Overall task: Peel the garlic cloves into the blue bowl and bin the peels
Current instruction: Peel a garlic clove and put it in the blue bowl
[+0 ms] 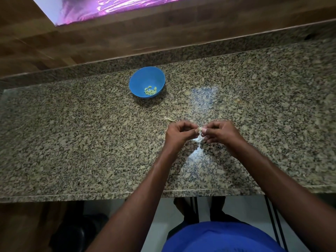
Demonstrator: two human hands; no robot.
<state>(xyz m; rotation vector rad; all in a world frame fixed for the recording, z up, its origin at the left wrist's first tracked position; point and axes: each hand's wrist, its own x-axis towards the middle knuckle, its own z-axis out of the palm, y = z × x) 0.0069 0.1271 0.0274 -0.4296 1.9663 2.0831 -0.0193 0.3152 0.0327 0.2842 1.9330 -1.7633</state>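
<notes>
A blue bowl (143, 77) stands on the granite counter (72, 133), up and to the left of my hands. Several peeled, pale yellow cloves (150, 90) lie in its bottom. My left hand (179, 132) and my right hand (221, 131) meet above the counter and pinch one small garlic clove (200, 128) between their fingertips. Most of the clove is hidden by my fingers. A thin strip of peel (169, 119) lies on the counter just beyond my left hand. More pale peel scraps (198, 140) lie under my hands.
A raised granite ledge (218, 46) and a wooden wall (109, 33) run behind the counter. The counter's front edge (91, 194) is close to my body. Below it are the floor and a dark object (76, 231) at the lower left.
</notes>
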